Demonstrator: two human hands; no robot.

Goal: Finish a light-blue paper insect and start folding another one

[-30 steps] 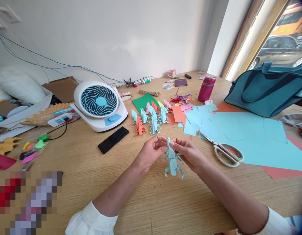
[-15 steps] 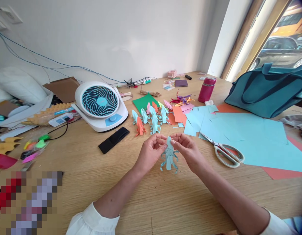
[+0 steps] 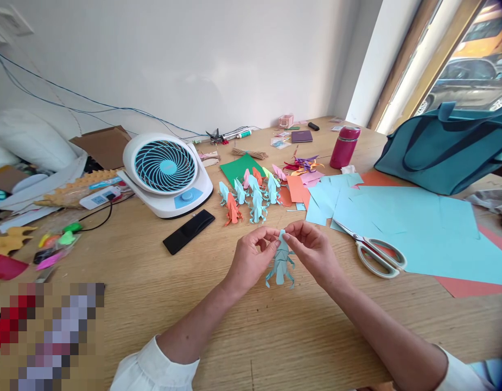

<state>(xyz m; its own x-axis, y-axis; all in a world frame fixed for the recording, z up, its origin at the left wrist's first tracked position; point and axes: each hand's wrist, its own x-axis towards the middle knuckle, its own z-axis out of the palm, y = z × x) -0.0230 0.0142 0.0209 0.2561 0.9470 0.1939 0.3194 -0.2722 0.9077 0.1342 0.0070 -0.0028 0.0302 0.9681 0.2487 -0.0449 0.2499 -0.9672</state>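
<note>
A light blue origami beetle point(image 3: 280, 265) with thin curled legs is held up in front of me, its narrow end away from me. My left hand point(image 3: 256, 251) pinches that far end from the left between thumb and fingertips. From the right, my right hand point(image 3: 310, 247) grips the same end, thumb on top. Beyond my hands stand several finished paper beetles, among them a blue one point(image 3: 257, 208) and an orange one point(image 3: 233, 209). Scissors point(image 3: 379, 255) with pale handles lie to the right of my right hand, blades partly over blue paper point(image 3: 430, 233).
At the left back stands a white fan point(image 3: 167, 168), with a black case point(image 3: 189, 232) before it. A pink bottle point(image 3: 345, 147) and a teal bag point(image 3: 442, 149) are at the right. Green paper point(image 3: 238, 167) and orange sheets point(image 3: 298, 190) lie behind the beetles.
Both hands keep their pinch on the beetle and have barely moved. The beetle's near end has shifted very slightly left, and the camera view has moved a little.
</note>
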